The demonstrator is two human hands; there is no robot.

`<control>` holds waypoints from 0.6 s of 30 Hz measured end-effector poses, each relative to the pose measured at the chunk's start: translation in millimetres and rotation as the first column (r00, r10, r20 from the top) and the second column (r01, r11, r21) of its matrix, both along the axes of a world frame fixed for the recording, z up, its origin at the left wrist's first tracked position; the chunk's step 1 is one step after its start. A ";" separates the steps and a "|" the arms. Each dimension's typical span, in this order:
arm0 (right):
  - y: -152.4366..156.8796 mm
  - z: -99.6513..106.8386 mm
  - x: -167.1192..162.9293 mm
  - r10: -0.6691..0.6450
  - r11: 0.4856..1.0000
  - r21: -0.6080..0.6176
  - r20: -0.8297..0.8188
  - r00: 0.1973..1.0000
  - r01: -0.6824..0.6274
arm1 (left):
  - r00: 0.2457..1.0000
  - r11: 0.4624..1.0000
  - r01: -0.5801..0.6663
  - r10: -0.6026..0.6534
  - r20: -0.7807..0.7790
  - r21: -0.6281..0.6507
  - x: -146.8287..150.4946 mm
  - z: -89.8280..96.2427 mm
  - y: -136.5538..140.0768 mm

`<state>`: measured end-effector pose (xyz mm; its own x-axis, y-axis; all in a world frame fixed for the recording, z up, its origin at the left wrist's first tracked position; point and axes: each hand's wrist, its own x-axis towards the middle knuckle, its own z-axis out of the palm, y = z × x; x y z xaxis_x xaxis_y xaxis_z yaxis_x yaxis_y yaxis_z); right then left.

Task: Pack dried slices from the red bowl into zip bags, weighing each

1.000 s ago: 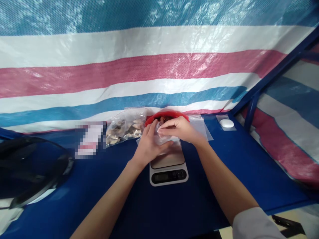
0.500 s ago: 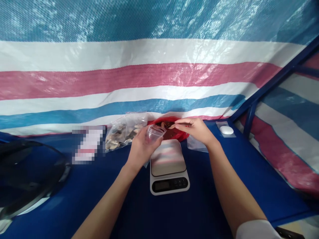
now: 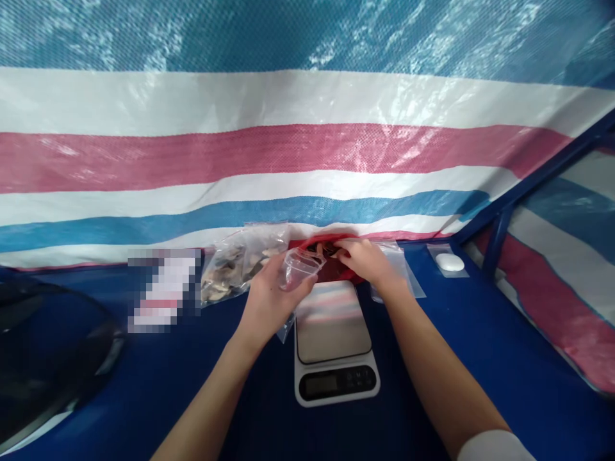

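My left hand point(image 3: 269, 298) is wrapped round a clear plastic cup point(image 3: 298, 267), tilted toward the red plastic bag point(image 3: 340, 271) behind the scale. Inside that bag lie dark and pale dried slices point(image 3: 321, 250). My right hand point(image 3: 368, 259) reaches into the bag's opening from the right, its fingers drawn together among the slices. What its fingertips hold, if anything, is hidden. Just below both hands stands a white kitchen scale point(image 3: 336, 349) with a bare metal plate and a dark display.
Clear zip bags of dried pieces point(image 3: 230, 272) lie left of my left hand. A flat clear bag point(image 3: 403, 272) is beside my right wrist. Farther right, a white oval object point(image 3: 450, 262) rests on a small bag. A black round object point(image 3: 52, 365) occupies the left; striped sheeting point(image 3: 288, 147) hangs behind.
My right hand has moved lower and deeper into the red bag; the pale slice seen at its fingertips before is no longer distinct. The cup stays in my left hand. The view has shifted slightly.
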<state>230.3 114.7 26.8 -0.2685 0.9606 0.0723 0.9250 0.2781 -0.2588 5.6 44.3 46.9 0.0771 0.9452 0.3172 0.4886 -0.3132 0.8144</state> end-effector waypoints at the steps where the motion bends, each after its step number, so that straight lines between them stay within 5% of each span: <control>1: 0.4 -1.2 -0.1 0.003 1.000 -0.004 0.017 1.000 -0.003 | 1.000 1.000 0.000 0.000 0.002 -0.003 0.0 -0.3 0.3; 18: -2.0 -8.4 -6.9 -0.022 0.998 0.062 0.138 0.990 0.013 | 1.000 0.999 0.027 -0.026 -0.007 0.035 3.3 -4.2 1.7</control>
<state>223.3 112.7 18.4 -0.2630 0.9602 0.0940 0.9557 0.2726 -0.1106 8.9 46.0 42.8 0.1042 0.9310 0.3499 0.4851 -0.3547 0.7993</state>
